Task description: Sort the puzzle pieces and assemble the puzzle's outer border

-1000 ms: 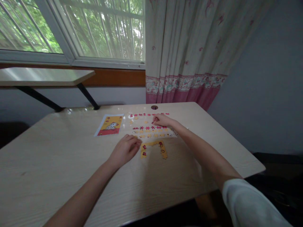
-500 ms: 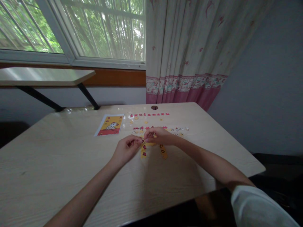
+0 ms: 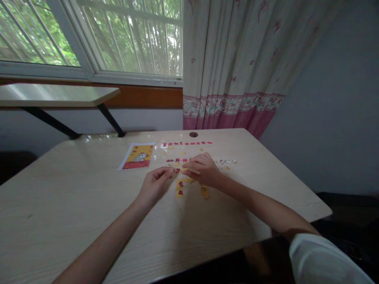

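My left hand [image 3: 154,184] and my right hand [image 3: 203,169] meet over the middle of a pale wooden desk [image 3: 89,205]. The fingertips of both pinch a joined strip of small puzzle pieces [image 3: 184,170], reddish at the left end and yellow at the right. Just below the hands lies a part-built yellow puzzle frame [image 3: 189,187] with red marks. Rows of loose red and yellow pieces [image 3: 186,143] lie beyond them, and white pieces [image 3: 226,161] sit to the right.
A picture card [image 3: 137,156] in yellow and red lies left of the pieces. A cable hole [image 3: 193,134] sits at the desk's far edge. A curtain [image 3: 237,63] hangs behind, a window [image 3: 89,35] and a shelf [image 3: 53,94] to the left.
My right hand came back from the far rows of pieces and met my left hand above the yellow frame. Both now pinch a small strip of pieces.
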Demonstrator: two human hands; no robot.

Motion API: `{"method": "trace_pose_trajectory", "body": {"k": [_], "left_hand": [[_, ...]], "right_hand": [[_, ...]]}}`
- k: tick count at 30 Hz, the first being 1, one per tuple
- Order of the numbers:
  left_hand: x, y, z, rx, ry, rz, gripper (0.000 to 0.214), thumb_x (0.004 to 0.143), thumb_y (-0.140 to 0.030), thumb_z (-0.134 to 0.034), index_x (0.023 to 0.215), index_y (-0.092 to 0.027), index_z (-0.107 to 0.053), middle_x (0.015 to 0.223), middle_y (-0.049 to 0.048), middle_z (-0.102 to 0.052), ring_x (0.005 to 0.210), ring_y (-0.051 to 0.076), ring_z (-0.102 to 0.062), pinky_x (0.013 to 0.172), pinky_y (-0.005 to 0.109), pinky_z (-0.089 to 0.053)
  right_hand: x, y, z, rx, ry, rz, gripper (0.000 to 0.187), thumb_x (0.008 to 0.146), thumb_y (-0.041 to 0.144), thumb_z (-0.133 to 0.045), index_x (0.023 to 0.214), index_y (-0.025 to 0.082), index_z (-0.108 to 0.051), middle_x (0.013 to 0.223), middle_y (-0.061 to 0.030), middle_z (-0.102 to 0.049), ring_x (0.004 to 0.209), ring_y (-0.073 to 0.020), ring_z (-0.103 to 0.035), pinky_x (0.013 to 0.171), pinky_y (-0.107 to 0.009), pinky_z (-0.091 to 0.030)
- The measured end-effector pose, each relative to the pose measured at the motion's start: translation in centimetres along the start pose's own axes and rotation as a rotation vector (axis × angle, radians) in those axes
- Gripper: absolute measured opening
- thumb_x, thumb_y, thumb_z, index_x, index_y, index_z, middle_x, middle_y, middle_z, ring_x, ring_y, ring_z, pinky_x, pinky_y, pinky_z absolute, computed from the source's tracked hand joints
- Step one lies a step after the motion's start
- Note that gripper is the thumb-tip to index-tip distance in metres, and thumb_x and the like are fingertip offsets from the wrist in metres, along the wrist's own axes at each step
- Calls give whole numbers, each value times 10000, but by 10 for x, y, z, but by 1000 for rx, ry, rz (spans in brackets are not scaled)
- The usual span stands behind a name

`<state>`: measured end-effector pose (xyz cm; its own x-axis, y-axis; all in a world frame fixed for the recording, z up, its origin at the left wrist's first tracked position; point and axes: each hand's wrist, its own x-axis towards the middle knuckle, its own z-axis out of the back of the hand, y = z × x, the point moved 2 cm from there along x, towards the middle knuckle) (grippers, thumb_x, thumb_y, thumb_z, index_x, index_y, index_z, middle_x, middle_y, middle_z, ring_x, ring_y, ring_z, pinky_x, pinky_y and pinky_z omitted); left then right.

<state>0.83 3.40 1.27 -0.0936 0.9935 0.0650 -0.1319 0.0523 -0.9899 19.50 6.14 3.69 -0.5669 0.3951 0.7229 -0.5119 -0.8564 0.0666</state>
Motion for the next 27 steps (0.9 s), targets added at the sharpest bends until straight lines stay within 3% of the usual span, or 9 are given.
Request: {"method": "trace_pose_trajectory", "body": {"k": [6,11,14,18,22,27], "left_hand": [[11,11,7,53,-10,-24,328,632,-442,-676,769,-145,-704,787,66,-710,744,200,-612,710,287,-449],[9,13,9,280,56,-128,292,738,-405,-581,828,-148,-688,789,60,-695,699,188,-597,647,288,-443],[-1,4,2,473,185,-344,226,809,-319,-516,864,-165,-672,831,60,-675,756,186,-574,694,310,-440],[-23,-5,-17,674,468,-633,192,839,-221,-477,911,-176,-650,822,61,-622,818,192,-523,743,326,-428],[-42,-4,-36,785,668,-725,247,834,-187,-478,1035,-200,-621,888,70,-586,834,199,-503,748,335,-438],[-51,-1,-45,848,722,-785,289,848,-205,-477,1112,-239,-591,898,67,-566,818,202,-498,757,364,-439]], "right_hand": [[1,-2,24,-39,-111,-20,249,859,432,-517,879,226,-654,750,-3,-650,715,-122,-550,705,-292,-308],[-21,0,38,113,-13,-82,184,830,380,-570,866,210,-630,770,-4,-654,754,-128,-569,711,-282,-340],[-50,2,42,198,114,-108,156,811,352,-592,840,203,-626,755,-6,-646,720,-126,-567,714,-279,-360],[-85,7,47,212,255,-155,157,789,354,-603,838,209,-636,781,-20,-635,733,-140,-568,723,-296,-365],[-97,11,47,201,329,-179,140,768,331,-622,847,217,-640,806,-15,-635,744,-146,-568,733,-313,-353],[-94,11,44,167,373,-220,134,763,316,-622,856,220,-640,821,-15,-635,773,-158,-565,735,-321,-339]]}}
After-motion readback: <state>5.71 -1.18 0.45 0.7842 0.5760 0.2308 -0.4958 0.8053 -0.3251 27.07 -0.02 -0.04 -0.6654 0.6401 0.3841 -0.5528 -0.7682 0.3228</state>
